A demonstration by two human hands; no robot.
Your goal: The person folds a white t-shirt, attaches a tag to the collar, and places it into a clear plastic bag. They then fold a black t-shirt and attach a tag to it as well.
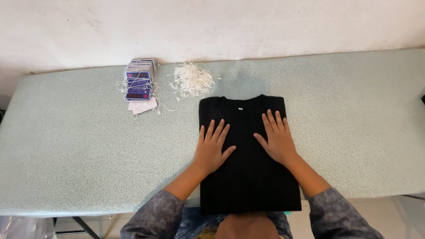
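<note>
Against a white wall, our speckled pale-green padded tabletop (77, 147) carries a folded black cotton T-shirt (248, 183) at its near edge. Our left hand (212, 148) and right hand (277, 139) press flat on it, fingers spread, gripping nothing. Beyond lie a stack of blue card tags (139, 80) and a heap of white strings (192, 79).

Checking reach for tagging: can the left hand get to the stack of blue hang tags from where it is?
Probably yes. The left hand lies flat on the folded black T-shirt; bare speckled green table lies between it and the stack of blue hang tags.
</note>
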